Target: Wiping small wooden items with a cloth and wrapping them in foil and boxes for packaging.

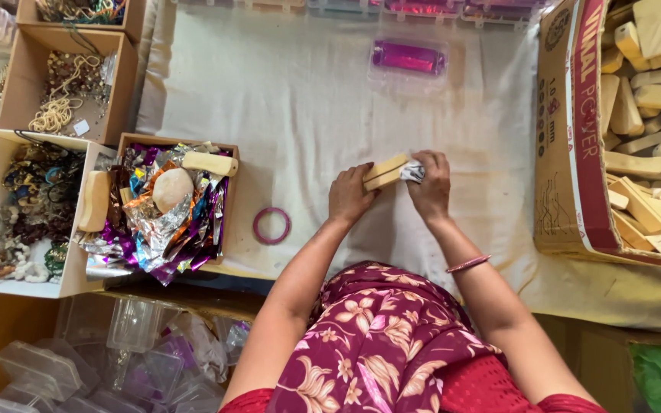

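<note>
Wooden block (383,171), pale and oblong, held at mid-table just above the cloth, tilted with its far end raised toward the right. Left hand (348,196) grips the near end, fingers curled closed around it; right hand (428,183) closes over the far end, fingers pinching a scrap of silver foil (412,172) against the wood.

Surface: a table covered in off-white cloth (292,115), creased and lightly soiled, bare across most of its middle. A pink bangle (271,226) lies flat to the left of the hands, well apart from them. A clear plastic case with magenta lining (408,58) rests near the far edge, with a row of similar cases behind it.

Edges: at left, an open box of crumpled coloured foil wrappers (170,210) holding two more wooden pieces, and beside it cardboard trays of beaded jewellery (28,199). At right, a large cardboard carton (575,145) filled with more pale wooden blocks (652,115) borders the cloth. Below the table's near-left edge sit empty clear plastic boxes (131,336).

Open room lies ahead of the hands and between the hands and the carton.
</note>
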